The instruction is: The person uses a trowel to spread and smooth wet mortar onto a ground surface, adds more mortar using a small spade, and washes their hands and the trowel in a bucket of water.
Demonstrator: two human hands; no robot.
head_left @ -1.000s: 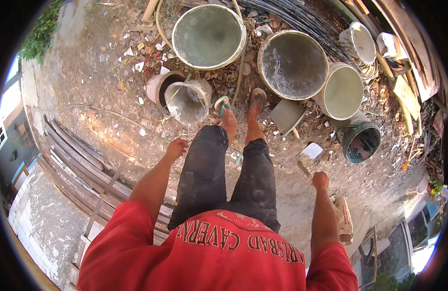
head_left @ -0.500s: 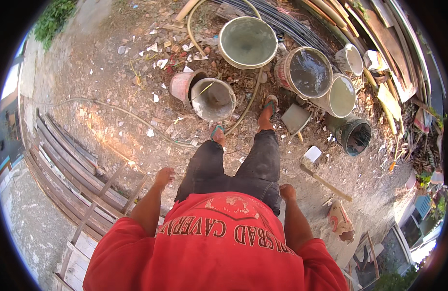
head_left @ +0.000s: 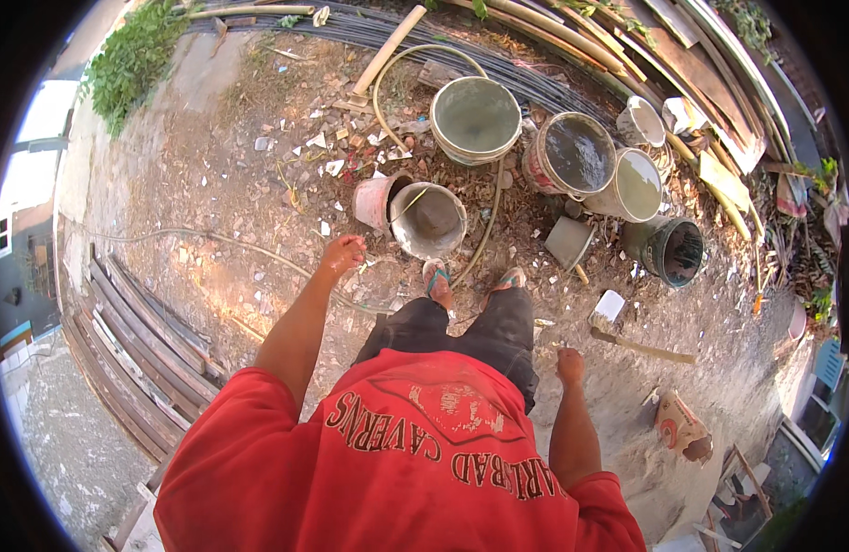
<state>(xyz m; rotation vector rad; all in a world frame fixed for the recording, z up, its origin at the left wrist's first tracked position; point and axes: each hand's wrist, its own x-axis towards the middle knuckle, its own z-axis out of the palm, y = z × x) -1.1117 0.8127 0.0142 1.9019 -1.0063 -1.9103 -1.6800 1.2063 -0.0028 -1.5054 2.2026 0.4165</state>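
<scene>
My left hand reaches forward, its fingers loosely bent and apart, with nothing in it. It is nearest to two buckets on the ground: a reddish one lying tilted and a grey, cement-caked one against it. Low at my right side hangs my right hand, its fingers curled in and no object visible in it. Right of that hand a hoe lies on the ground, with a pale blade and a wooden handle.
Beyond my feet stand a large bucket of greyish water, another with dark liquid, and a dark bucket. A hose crosses the rubble-strewn ground. Planks lie left, a torn sack right, rods far off.
My left hand has swung forward toward the tilted buckets. My right hand has moved slightly outward. My legs have shifted, with both feet now closer together, and the view has moved.
</scene>
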